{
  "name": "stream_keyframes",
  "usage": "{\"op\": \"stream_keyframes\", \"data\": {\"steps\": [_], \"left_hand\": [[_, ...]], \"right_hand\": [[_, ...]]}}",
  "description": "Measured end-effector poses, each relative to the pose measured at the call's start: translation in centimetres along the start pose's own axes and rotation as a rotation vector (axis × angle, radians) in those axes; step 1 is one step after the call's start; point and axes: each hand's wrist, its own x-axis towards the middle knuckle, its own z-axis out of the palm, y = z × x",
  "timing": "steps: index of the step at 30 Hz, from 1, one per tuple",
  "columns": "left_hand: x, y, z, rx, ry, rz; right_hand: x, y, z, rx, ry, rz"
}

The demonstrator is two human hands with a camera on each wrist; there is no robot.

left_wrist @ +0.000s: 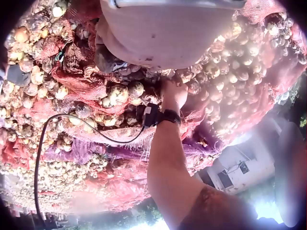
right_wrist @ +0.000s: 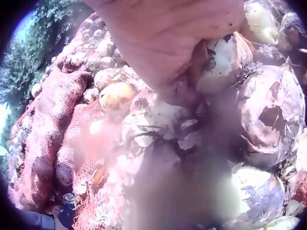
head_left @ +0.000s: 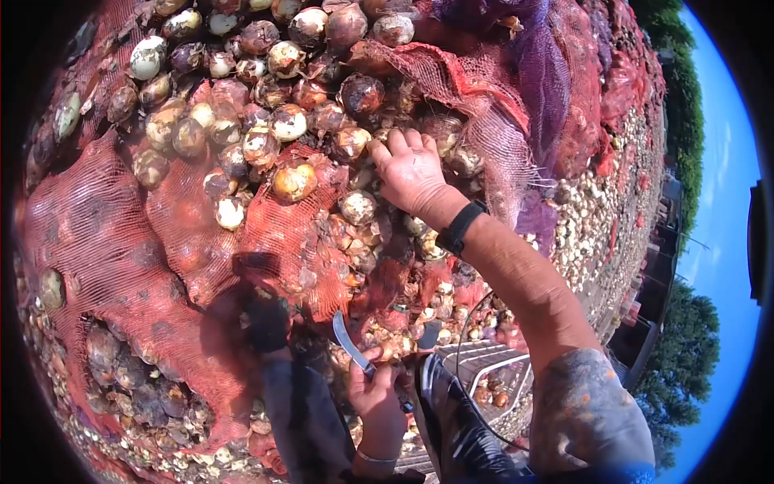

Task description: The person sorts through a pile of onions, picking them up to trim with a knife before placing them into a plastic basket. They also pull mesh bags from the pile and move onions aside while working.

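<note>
My right hand (head_left: pixel 407 169) reaches out onto a heap of onions (head_left: pixel 266 129), and its fingers curl over a pale onion (right_wrist: pixel 220 55) at the top of a torn red mesh sack (head_left: pixel 306 218). From the left wrist view the same right hand (left_wrist: pixel 173 93) sits buried among the onions, with a black strap on its wrist. Low and close to my body, my left hand (head_left: pixel 377 395) grips the handle of a short curved knife (head_left: pixel 348 340) whose blade points up and left.
Filled red mesh sacks (head_left: pixel 97 226) lie to the left, and a purple mesh sack (head_left: pixel 540 81) is at the upper right. Loose onions and peel cover the ground. A slatted crate (head_left: pixel 484 363) stands by my legs. A black cable (left_wrist: pixel 43 143) trails over the pile.
</note>
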Motion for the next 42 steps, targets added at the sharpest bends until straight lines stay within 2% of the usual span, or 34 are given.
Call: {"op": "stream_keyframes", "data": {"steps": [1, 2, 3, 5, 8, 9, 11, 12, 15, 17, 19, 21, 22, 24, 25, 26, 27, 28, 29, 30, 32, 33, 35, 37, 38, 39, 41, 42], "left_hand": [[0.2, -0.6, -0.2, -0.003, -0.003, -0.002], [0.5, -1.4, -0.6, 0.075, -0.04, 0.09], [0.8, -2.0, -0.9, 0.154, -0.075, 0.183], [0.7, -2.2, -0.3, 0.155, -0.057, 0.16], [0.2, -1.4, 0.4, 0.096, -0.088, -0.025], [0.3, -1.6, 0.4, 0.097, -0.084, -0.026], [0.4, -2.0, 0.3, 0.139, -0.096, 0.02], [0.4, -2.1, 0.3, 0.138, -0.084, 0.003], [0.7, -2.8, 0.1, 0.135, -0.046, 0.06], [0.5, -2.5, 0.5, 0.133, -0.022, 0.046], [0.7, -2.6, 0.4, 0.125, -0.003, 0.09], [1.3, -3.3, 0.0, 0.126, -0.028, 0.09], [1.3, -3.7, -0.1, 0.137, -0.011, 0.097], [1.1, -4.1, 0.3, 0.196, 0.031, 0.105], [0.9, -4.2, 0.5, 0.201, 0.03, 0.102], [0.8, -4.2, 0.6, 0.202, 0.036, 0.032], [0.7, -4.1, 0.6, 0.208, 0.041, -0.037], [0.9, -4.4, 0.7, 0.234, 0.038, -0.001], [0.9, -4.4, 1.0, 0.244, 0.034, -0.01], [1.0, -4.6, 1.4, 0.284, 0.04, 0.022], [1.0, -5.3, 1.4, 0.335, 0.044, 0.048], [1.0, -5.6, 1.5, 0.343, 0.042, 0.037], [1.0, -6.0, 1.3, 0.367, 0.007, 0.019], [1.0, -6.4, 1.2, 0.377, 0.006, 0.004], [0.9, -6.4, 1.3, 0.392, 0.008, 0.014], [1.0, -6.4, 1.4, 0.405, 0.011, 0.026], [0.7, -6.5, 1.2, 0.401, 0.018, 0.005], [0.8, -6.4, 1.6, 0.375, 0.019, 0.004]], "right_hand": [[-0.6, -0.3, -1.5, 0.077, -0.102, 0.013], [-1.7, -0.6, -1.5, 0.101, -0.028, 0.004], [-3.3, -1.0, -1.5, 0.093, 0.156, -0.06], [-6.3, -1.7, -2.0, 0.072, 0.289, -0.099], [-13.4, -2.1, -0.9, 0.121, 0.151, -0.174], [-15.6, -2.6, -1.0, 0.173, 0.129, -0.185], [-19.1, -2.2, 0.0, 0.327, -0.007, -0.128], [-20.1, -1.3, 0.1, 0.34, 0.018, -0.029], [-17.4, -1.4, -1.7, 0.398, 0.147, 0.17], [-13.4, -3.3, -1.5, 0.374, 0.071, 0.1], [-9.7, -5.2, -0.6, 0.282, 0.062, 0.136], [-6.9, -5.4, 0.3, 0.338, 0.05, 0.303], [-6.6, -5.0, -0.2, 0.296, 0.005, 0.248], [-7.9, -3.7, -1.6, 0.458, -0.057, 0.21], [-10.0, -2.8, -2.2, 0.53, -0.06, 0.154], [-13.3, -2.0, -2.5, 0.477, -0.006, 0.098], [-17.2, -0.9, -3.0, 0.449, -0.02, 0.101], [-21.6, 0.7, -3.0, 0.459, -0.063, 0.129], [-26.8, 2.1, -2.5, 0.5, -0.165, 0.296], [-32.1, 3.4, -2.4, 0.5, -0.191, 0.419], [-42.9, 5.3, -3.3, 0.462, -0.485, 0.638], [-48.9, 5.6, -3.0, 0.504, -0.621, 0.812], [-58.5, 5.2, -3.6, 0.396, -0.845, 0.904], [-62.1, 4.2, -5.7, 0.112, -1.044, 0.715], [-62.7, 3.7, -4.9, -0.016, -1.015, 0.805], [-62.7, 4.4, -3.2, -0.014, -1.016, 0.805], [-59.7, 6.9, 0.6, 0.413, -0.696, 1.044], [-55.8, 7.9, 2.1, 0.474, -0.601, 0.911]]}}
